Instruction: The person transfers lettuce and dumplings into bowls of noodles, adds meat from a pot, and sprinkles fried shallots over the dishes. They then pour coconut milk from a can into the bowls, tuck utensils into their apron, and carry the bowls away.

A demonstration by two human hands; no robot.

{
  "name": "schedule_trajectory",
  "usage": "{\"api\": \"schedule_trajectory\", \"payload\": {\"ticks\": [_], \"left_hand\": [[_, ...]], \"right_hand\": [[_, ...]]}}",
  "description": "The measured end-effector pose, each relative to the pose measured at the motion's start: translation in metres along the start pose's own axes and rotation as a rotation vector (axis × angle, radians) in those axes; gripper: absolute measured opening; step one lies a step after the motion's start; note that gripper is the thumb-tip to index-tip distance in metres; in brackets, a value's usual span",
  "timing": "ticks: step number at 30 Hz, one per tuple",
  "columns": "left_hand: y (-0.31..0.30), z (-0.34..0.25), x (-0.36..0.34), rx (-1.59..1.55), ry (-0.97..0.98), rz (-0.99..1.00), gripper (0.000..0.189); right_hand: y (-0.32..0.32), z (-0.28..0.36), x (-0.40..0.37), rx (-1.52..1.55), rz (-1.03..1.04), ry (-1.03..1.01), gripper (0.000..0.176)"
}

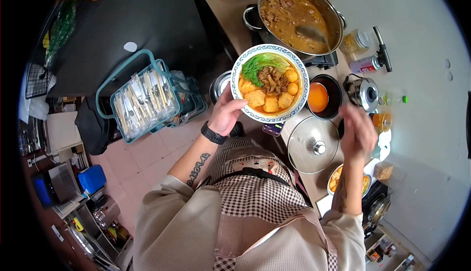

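My left hand (pixel 228 114) grips the lower left rim of a white bowl (pixel 270 48) with a blue patterned edge, thumb on top. In the bowl are orange-red soup, green leafy vegetable (pixel 260 66), brown meat pieces (pixel 273 82), round balls (pixel 291 76) and golden puffy cubes (pixel 254 98). My right hand (pixel 359 131) is raised over the counter, slightly blurred, its fingers stretched out with nothing visible in them. Near it are a dark pot (pixel 332 85) of orange liquid and a glass lid (pixel 306 146) with a metal knob.
A large steel pot (pixel 267 38) of brown meat stew (pixel 289 16) stands on the stove, a ladle (pixel 310 33) in it. A kettle (pixel 362 94), jars (pixel 355 41) and a torch canister (pixel 365 64) line the wall. Left, a teal basket (pixel 128 136) holds wrapped utensils. A phone (pixel 273 129) lies by the counter edge.
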State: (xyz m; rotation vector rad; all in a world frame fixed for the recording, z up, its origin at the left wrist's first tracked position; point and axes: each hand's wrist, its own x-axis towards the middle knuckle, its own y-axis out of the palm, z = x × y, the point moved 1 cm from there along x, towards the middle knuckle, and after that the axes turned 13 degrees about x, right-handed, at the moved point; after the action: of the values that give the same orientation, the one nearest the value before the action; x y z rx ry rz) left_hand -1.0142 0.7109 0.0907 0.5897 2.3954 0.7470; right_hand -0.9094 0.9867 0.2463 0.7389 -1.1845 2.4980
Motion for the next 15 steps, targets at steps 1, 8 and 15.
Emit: {"api": "schedule_trajectory", "payload": {"ticks": [1, 8, 15], "left_hand": [[0.001, 0.0, 0.0, -0.004, 0.0, -0.013, 0.072], [-0.006, 0.003, -0.004, 0.011, -0.017, -0.041, 0.072], [0.011, -0.002, 0.029, 0.13, -0.085, 0.055, 0.076]], "right_hand": [[0.006, -0.02, 0.006, -0.007, -0.017, 0.088, 0.019], [0.091, -0.153, 0.046, 0.314, -0.257, 0.45, 0.018], [0.085, -0.196, 0.075, 0.734, -0.565, 0.903, 0.027]]}}
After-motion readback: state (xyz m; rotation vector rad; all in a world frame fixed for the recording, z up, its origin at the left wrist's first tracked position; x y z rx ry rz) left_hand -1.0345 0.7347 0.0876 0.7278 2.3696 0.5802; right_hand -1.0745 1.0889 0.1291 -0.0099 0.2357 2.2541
